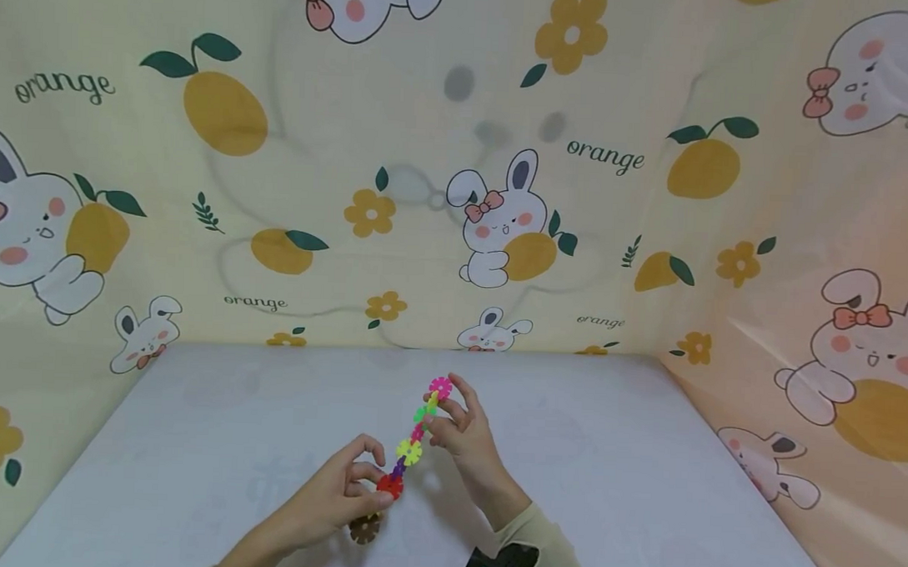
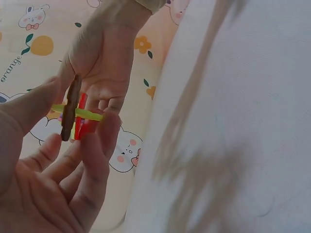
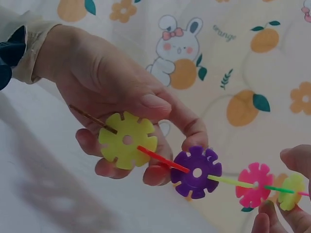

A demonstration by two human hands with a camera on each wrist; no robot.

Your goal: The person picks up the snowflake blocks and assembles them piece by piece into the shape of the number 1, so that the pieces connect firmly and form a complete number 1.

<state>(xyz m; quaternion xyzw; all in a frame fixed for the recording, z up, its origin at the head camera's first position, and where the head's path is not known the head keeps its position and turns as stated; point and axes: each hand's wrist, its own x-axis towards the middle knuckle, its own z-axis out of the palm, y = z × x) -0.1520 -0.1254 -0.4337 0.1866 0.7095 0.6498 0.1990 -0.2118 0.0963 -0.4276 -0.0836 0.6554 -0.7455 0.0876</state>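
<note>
A chain of slotted plastic discs [image 1: 409, 452] slants between both hands, joined edge to edge in several colours. My left hand [image 1: 345, 488] holds its lower end. In the left wrist view, thumb and fingertips pinch a yellow disc [image 2: 90, 114], between a brown disc [image 2: 71, 107] and a red disc [image 2: 82, 119]. The brown disc hangs at the chain's near end. My right hand [image 1: 467, 438] grips the upper part near a green disc [image 1: 420, 415], index finger raised beside the pink end disc [image 1: 440, 389]. In the right wrist view, a purple disc [image 3: 187, 182] hangs mid-chain.
Below the hands lies a white tabletop [image 1: 231, 442]. A patterned curtain [image 1: 400, 106] with rabbits and oranges rises behind it and along both sides. A black device [image 1: 500, 563] is strapped to the right wrist over a beige sleeve [image 1: 546, 541].
</note>
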